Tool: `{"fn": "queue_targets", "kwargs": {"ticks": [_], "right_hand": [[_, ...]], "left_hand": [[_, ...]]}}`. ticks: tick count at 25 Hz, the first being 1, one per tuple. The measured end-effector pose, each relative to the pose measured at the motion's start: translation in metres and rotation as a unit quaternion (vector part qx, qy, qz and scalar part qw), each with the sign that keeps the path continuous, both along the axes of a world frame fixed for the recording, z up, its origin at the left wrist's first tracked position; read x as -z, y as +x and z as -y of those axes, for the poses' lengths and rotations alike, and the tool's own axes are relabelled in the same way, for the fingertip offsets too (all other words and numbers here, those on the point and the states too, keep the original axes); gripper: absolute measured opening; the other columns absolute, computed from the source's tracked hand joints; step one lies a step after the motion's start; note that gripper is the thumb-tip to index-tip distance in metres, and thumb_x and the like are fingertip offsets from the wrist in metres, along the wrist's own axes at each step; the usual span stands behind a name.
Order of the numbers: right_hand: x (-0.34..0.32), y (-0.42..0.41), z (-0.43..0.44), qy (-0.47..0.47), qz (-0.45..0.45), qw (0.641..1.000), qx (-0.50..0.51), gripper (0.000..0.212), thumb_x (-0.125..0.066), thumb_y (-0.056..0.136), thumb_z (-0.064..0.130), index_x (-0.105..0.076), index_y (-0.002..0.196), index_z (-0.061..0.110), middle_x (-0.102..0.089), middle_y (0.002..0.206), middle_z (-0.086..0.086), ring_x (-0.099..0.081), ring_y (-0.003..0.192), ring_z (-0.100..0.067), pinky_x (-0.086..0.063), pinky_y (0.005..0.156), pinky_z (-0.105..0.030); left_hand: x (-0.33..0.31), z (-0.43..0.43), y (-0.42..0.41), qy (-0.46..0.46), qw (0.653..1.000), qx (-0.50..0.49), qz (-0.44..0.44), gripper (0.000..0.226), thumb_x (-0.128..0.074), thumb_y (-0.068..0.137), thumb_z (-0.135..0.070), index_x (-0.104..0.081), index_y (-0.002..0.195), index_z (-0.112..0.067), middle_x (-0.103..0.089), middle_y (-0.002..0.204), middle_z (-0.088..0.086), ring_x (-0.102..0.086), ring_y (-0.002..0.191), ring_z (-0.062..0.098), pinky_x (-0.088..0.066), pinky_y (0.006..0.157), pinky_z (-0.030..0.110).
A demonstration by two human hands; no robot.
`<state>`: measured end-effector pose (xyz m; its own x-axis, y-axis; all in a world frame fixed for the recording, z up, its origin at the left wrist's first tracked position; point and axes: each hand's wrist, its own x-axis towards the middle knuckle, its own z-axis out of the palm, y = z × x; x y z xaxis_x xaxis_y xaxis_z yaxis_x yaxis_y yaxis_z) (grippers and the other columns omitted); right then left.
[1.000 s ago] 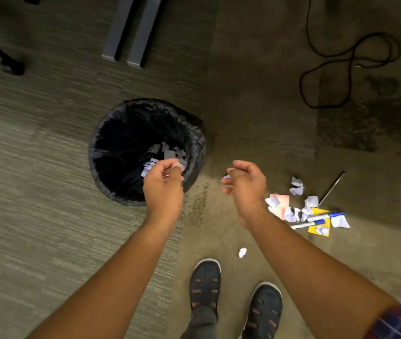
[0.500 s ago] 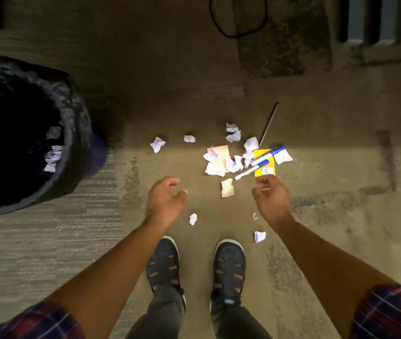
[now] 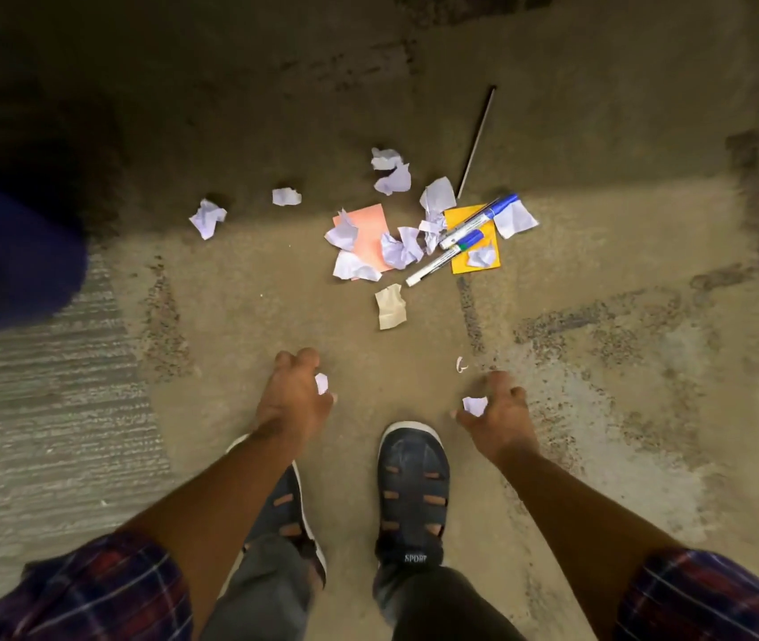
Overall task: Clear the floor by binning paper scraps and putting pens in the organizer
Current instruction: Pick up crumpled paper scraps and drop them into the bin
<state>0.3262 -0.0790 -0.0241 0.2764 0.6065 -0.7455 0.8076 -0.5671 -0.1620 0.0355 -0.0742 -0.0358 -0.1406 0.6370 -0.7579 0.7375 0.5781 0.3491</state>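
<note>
My left hand (image 3: pixel 292 400) is curled low over the floor, its fingertips pinching a small white paper scrap (image 3: pixel 322 384). My right hand (image 3: pixel 500 411) is closed the same way around another white scrap (image 3: pixel 474 404). Further ahead lies a pile of crumpled white scraps (image 3: pixel 398 252) on a pink note (image 3: pixel 368 231) and a yellow note (image 3: pixel 488 266). Two white markers with blue caps, one (image 3: pixel 481 220) and the other (image 3: pixel 440 261), lie across that pile. Loose scraps (image 3: pixel 207 218) (image 3: pixel 286 196) sit to the left, and a beige scrap (image 3: pixel 390 307) lies nearer me.
The dark, blurred edge of the bin (image 3: pixel 12 256) shows at the far left. A thin grey stick (image 3: pixel 477 141) lies beyond the pile. My two dark shoes (image 3: pixel 414 478) stand just behind my hands. A tiny curled paper bit (image 3: pixel 460 365) lies by my right hand.
I turned from the bin to the scraps, and the bin slid off to the left. Both hands dropped to the floor near my shoes and closed on one small scrap each.
</note>
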Motion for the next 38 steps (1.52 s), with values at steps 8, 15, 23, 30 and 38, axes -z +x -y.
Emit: {"fn": "queue_targets", "kwargs": {"ticks": [8,15,23,30,38], "right_hand": [[0.02,-0.035,-0.022,0.103,-0.007,0.995,0.019,0.034,-0.063,0.093,0.014,-0.055,0.126,0.013,-0.05,0.124,-0.014,-0.05,0.09,-0.023,-0.04,0.077,-0.028],[0.032,-0.041,-0.029,0.124,0.043,0.991,0.031,0.017,-0.056,0.098,0.014,-0.069,0.109,0.009,-0.06,0.11,-0.014,-0.052,0.083,-0.021,-0.043,0.077,-0.028],[0.004,-0.06,-0.049,0.063,-0.012,0.991,0.114,0.019,-0.064,0.096,0.01,-0.066,0.081,0.021,-0.077,0.089,-0.007,-0.075,0.074,-0.022,-0.054,0.059,-0.025],[-0.09,-0.146,-0.082,0.096,-0.225,0.933,0.264,0.015,-0.068,0.089,-0.006,-0.07,0.08,0.005,-0.066,0.077,-0.016,-0.07,0.07,-0.03,-0.061,0.055,-0.023],[-0.189,-0.268,-0.119,0.104,-0.336,0.915,0.196,0.005,-0.064,0.092,-0.008,-0.069,0.092,-0.007,-0.066,0.069,-0.007,-0.065,0.058,-0.012,-0.064,0.068,-0.033]], "left_hand": [[0.023,-0.005,-0.014,0.053,0.996,0.073,0.025,0.009,-0.072,0.083,-0.002,-0.066,0.075,-0.002,-0.066,0.088,0.023,-0.063,0.082,0.039,-0.049,0.075,0.039],[0.024,0.004,-0.031,0.048,0.998,0.0,0.05,0.02,-0.079,0.08,-0.008,-0.065,0.066,-0.012,-0.064,0.07,0.004,-0.06,0.068,0.024,-0.044,0.063,0.028],[-0.01,0.017,-0.042,0.012,0.977,-0.188,0.1,0.023,-0.085,0.078,-0.014,-0.067,0.064,-0.016,-0.065,0.059,0.006,-0.062,0.055,0.023,-0.059,0.06,0.04],[-0.101,-0.01,-0.058,0.027,0.911,-0.386,0.14,0.014,-0.08,0.086,-0.01,-0.071,0.079,-0.003,-0.072,0.065,0.012,-0.068,0.058,0.025,-0.064,0.065,0.05],[-0.196,-0.039,-0.118,0.121,0.834,-0.51,0.172,0.017,-0.082,0.086,-0.014,-0.069,0.081,-0.004,-0.066,0.065,0.007,-0.065,0.05,0.011,-0.055,0.048,0.022]]}}
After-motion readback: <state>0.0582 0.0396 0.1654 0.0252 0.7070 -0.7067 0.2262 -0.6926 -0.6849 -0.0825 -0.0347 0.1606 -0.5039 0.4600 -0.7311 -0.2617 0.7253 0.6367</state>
